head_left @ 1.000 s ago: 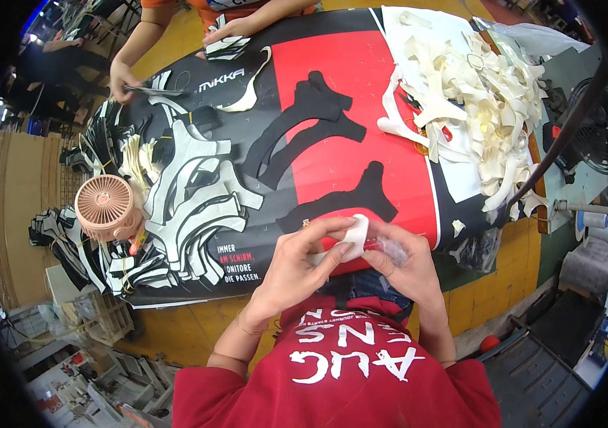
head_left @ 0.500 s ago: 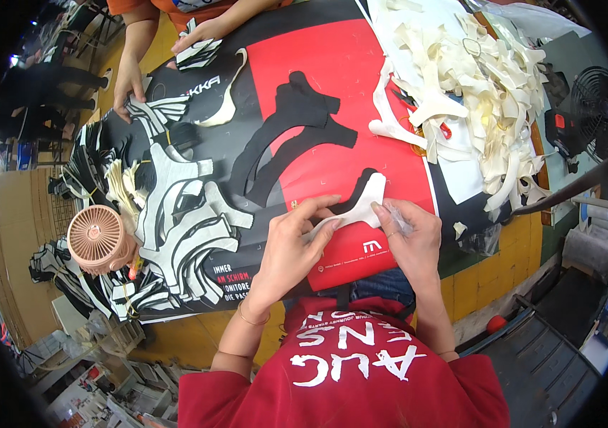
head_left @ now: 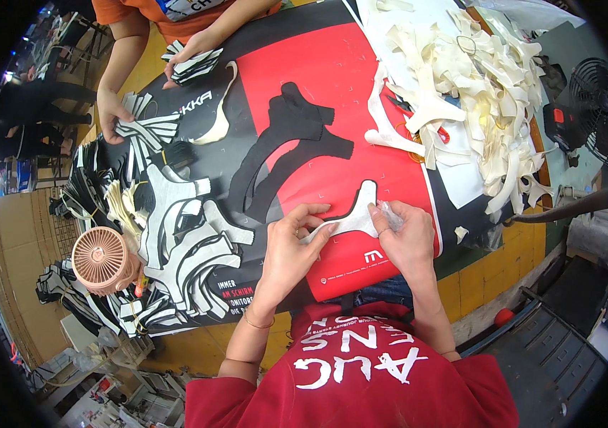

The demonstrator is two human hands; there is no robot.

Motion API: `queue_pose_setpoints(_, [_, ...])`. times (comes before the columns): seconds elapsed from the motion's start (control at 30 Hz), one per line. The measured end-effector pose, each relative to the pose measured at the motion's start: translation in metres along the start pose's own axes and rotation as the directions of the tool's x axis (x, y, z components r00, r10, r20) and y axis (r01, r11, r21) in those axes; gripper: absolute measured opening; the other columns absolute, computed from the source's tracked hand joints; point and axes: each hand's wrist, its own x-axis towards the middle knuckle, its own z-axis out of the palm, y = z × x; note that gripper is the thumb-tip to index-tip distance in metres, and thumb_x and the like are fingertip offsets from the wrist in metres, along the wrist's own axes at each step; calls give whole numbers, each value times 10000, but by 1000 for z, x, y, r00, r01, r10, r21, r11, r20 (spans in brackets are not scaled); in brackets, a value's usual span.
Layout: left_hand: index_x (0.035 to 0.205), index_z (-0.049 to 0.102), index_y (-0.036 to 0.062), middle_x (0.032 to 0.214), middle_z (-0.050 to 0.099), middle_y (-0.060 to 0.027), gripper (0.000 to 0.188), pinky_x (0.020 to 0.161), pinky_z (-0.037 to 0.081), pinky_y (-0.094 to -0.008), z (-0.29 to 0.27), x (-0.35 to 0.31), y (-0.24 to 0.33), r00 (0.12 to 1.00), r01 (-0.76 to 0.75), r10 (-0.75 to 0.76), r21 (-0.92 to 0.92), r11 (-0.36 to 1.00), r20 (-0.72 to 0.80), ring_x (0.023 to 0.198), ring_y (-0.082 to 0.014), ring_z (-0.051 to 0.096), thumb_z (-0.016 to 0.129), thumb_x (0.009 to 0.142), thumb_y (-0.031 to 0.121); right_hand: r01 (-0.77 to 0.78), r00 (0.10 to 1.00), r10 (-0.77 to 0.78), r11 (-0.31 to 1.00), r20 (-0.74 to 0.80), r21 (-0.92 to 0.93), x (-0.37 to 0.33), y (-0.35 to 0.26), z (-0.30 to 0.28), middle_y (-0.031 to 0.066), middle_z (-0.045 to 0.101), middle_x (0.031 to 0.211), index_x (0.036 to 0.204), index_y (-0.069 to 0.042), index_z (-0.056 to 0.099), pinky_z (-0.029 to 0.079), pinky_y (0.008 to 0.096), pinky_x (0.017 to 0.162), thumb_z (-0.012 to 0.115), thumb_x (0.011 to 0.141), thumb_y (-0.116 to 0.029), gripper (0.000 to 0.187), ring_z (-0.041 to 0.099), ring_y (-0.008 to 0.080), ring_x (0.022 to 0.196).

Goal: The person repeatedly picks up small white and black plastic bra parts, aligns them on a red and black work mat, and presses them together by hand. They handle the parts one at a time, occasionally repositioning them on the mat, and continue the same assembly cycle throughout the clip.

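Note:
A white curved fabric piece [head_left: 356,215] lies over a black one, which shows only as a thin dark border along its upper edge. My left hand [head_left: 295,239] pinches the left end between thumb and fingers. At the lower right end, my right hand [head_left: 407,232] grips the same white piece, with a crumpled translucent scrap [head_left: 389,215] at its fingers. Beyond my hands lie two overlapping black fabric pieces [head_left: 286,128] of similar shape. Both hands rest over the red part of the printed mat [head_left: 339,57].
White-and-black layered pieces [head_left: 188,239] are stacked at left beside a pink fan [head_left: 101,258]. Across the table a co-worker's hand [head_left: 114,114] holds a striped bundle [head_left: 148,128]. Cream scraps [head_left: 489,93] heap at right, near red-handled scissors [head_left: 443,134] and a black fan [head_left: 596,107].
The white piece now covers the black one, which stuck out behind it before. My right hand has shifted slightly left. The co-worker's hand has moved left with the striped bundle.

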Motion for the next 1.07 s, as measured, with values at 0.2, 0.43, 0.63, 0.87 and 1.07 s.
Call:
queue_pose_setpoints(0.2, [1153, 667, -28, 758, 714, -79, 286, 515, 469, -260, 0, 0, 2, 999, 38, -38, 21, 999, 2, 519, -92, 601, 727, 888, 61, 4, 1000, -4, 1000, 0, -14, 1, 1, 1, 177, 660, 643, 830, -24, 728, 513, 438, 595, 687, 889, -314, 299, 671, 353, 611])
queue_pose_setpoints(0.43, [1349, 545, 44, 795, 650, -163, 450, 624, 500, -368, -2, 3, 5, 960, -272, 244, 250, 929, 139, 655, -275, 647, 643, 910, 28, 1, 1000, -2, 999, -5, -41, 4, 1, 2, 198, 671, 669, 799, -15, 720, 522, 459, 605, 679, 876, -327, 323, 678, 378, 638])
queue_pose_setpoints(0.63, [1481, 436, 108, 826, 601, -242, 605, 688, 478, -490, -10, 16, 19, 876, -395, 171, 468, 791, 451, 730, -412, 599, 549, 896, 5, 14, 1000, -15, 996, -18, -87, 5, 2, 4, 183, 652, 631, 804, 18, 717, 506, 411, 591, 710, 862, -298, 321, 669, 324, 596])
queue_pose_setpoints(0.87, [1481, 431, 74, 804, 606, -269, 664, 679, 476, -511, -7, 25, 25, 838, -455, 165, 499, 737, 520, 714, -430, 614, 532, 831, -17, 9, 1000, -9, 993, 7, -114, 7, 1, 3, 195, 654, 637, 833, 16, 737, 518, 422, 611, 707, 842, -320, 337, 671, 347, 613])
queue_pose_setpoints(1.07, [1499, 415, 76, 816, 621, -282, 696, 693, 481, -516, -5, 28, 20, 830, -480, 191, 498, 722, 523, 720, -441, 620, 533, 819, -13, 27, 1000, -27, 991, 4, -134, 6, 0, 2, 203, 664, 654, 858, 10, 747, 525, 428, 621, 707, 832, -343, 357, 678, 358, 623])
